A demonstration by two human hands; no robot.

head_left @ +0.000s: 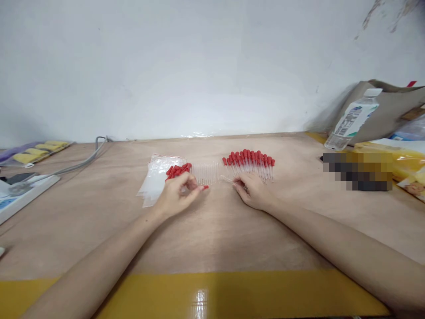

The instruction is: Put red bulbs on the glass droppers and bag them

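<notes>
A red rubber bulb (pixel 206 187) is pinched between the thumb and forefinger of my left hand (pixel 181 192). My right hand (pixel 252 189) is closed on a thin clear dropper tube (pixel 226 178), whose end points left toward the bulb; the two are apart. Behind my left hand a heap of loose red bulbs (pixel 179 169) lies on clear plastic bags (pixel 156 170). A row of bare clear tubes (pixel 206 172) lies between the hands. Beyond my right hand, several droppers with red bulbs fitted (pixel 249 157) lie fanned side by side.
A plastic bottle (pixel 352 119) leans at the right beside a grey bag (pixel 388 119) and yellow packaging (pixel 392 155). At the left are a grey cable (pixel 83 161), a white power strip (pixel 29 197) and a yellow-and-purple packet (pixel 36 153). Yellow tape (pixel 166 292) runs along the table's front edge.
</notes>
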